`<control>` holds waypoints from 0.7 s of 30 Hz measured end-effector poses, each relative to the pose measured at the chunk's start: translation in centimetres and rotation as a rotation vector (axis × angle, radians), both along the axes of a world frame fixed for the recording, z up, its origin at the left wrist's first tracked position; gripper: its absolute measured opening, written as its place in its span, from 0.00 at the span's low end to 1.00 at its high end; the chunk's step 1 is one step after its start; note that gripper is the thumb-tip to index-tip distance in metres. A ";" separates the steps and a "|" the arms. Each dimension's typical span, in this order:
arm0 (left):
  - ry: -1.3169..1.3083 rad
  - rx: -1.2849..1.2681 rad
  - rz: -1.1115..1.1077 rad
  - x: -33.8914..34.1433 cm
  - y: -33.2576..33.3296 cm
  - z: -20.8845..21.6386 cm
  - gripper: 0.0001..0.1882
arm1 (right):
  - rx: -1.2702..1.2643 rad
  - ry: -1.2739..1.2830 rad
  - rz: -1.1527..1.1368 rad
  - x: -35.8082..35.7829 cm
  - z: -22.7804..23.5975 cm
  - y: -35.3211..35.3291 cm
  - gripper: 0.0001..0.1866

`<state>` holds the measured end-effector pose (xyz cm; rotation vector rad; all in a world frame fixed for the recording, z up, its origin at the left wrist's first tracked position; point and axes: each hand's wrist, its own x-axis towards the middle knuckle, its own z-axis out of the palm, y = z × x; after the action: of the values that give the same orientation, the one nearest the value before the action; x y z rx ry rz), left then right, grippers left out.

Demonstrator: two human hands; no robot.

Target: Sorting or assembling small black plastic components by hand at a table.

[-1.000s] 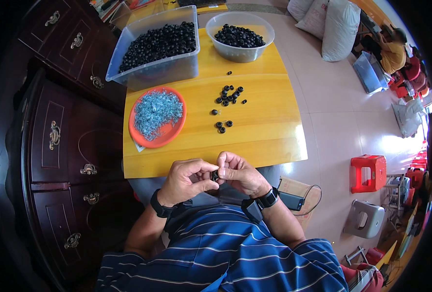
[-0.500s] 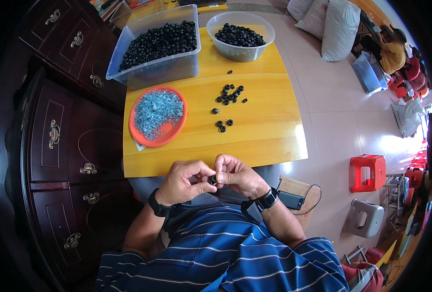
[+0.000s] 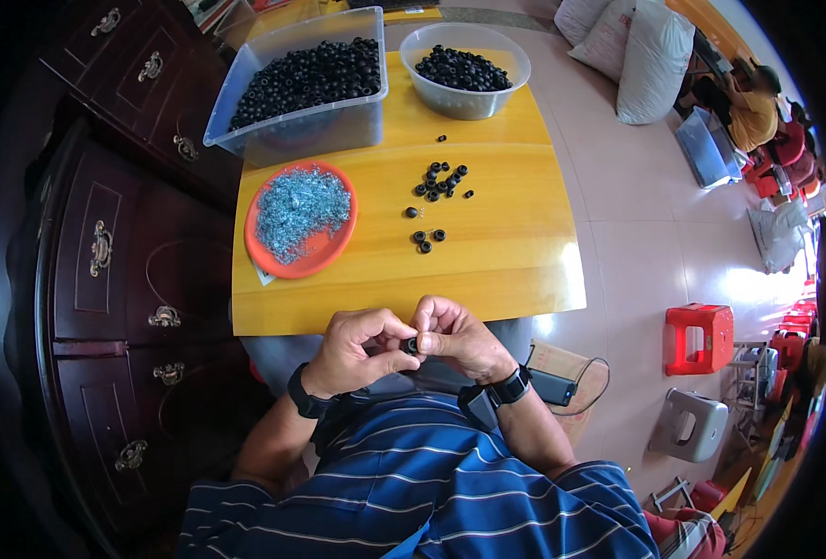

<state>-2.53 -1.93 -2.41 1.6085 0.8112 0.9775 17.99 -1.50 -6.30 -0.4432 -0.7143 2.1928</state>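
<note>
Just past the table's near edge, my left hand [image 3: 357, 350] and my right hand [image 3: 461, 345] meet fingertip to fingertip. Between them is a small round black part [image 3: 410, 346] with a hole in it, pinched by the thumb and fingers of both hands. The fingers cover much of it, and anything tiny held with it is hidden. On the table beyond lie a few loose black parts [image 3: 425, 248] and a larger cluster of black parts [image 3: 442, 183]. A lone black part [image 3: 411, 213] sits beside some tiny metal pieces. Left of these, an orange plate [image 3: 318, 255] bears a heap of small shiny bluish pieces [image 3: 299, 210].
A clear rectangular bin [image 3: 320, 140] and a round translucent bowl [image 3: 464, 104], both full of black parts, stand at the table's [image 3: 506, 261] far side. Dark wooden drawers [image 3: 96, 252] flank it at left. A red stool [image 3: 699, 339] and grey stool [image 3: 689, 424] are at right; people sit farther off.
My left thumb has closed in against the black part, and the part has turned slightly. The whole view has shifted a little; the things on the table lie as before.
</note>
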 end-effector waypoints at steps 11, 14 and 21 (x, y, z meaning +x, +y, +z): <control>0.172 0.225 -0.044 -0.2 -0.1 3.1 0.17 | 0.119 -0.061 0.008 0.8 1.4 0.3 0.11; 0.153 0.212 -0.006 0.0 -0.3 3.0 0.16 | 0.096 -0.040 -0.010 0.4 1.0 0.3 0.11; 0.161 0.163 0.027 0.5 -0.5 3.0 0.15 | 0.049 0.001 -0.073 0.4 0.9 -0.1 0.11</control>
<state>-2.02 -2.42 0.59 1.8390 0.8831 0.9626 18.37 -1.55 -5.41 -0.4361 -0.7381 2.1030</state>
